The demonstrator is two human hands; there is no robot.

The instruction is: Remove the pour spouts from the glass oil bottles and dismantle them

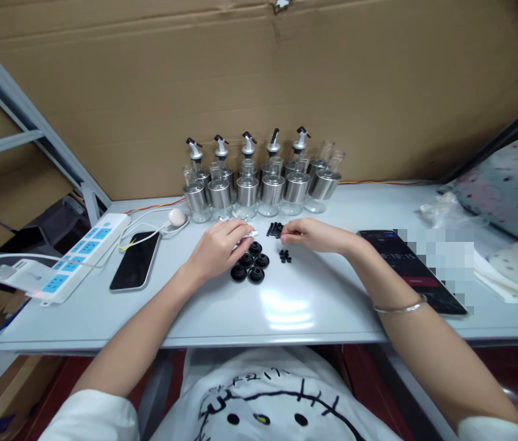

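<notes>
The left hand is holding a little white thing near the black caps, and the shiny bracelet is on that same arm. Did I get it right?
Not quite: the shiny bracelet is on the right arm, as the head view shows. The left hand is holding a little white thing near the black caps.

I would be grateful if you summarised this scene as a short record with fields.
left hand: pinching a small white piece, above and behind the black caps
right hand: fingertips together beside small black parts; whether it grips one is unclear
black caps: five visible, grouped on the table
bottles: two rows behind the hands
pourers: five, on back-row bottles
left side: phone, power strip
right side: device with timer screen, partly behind the right forearm
</notes>
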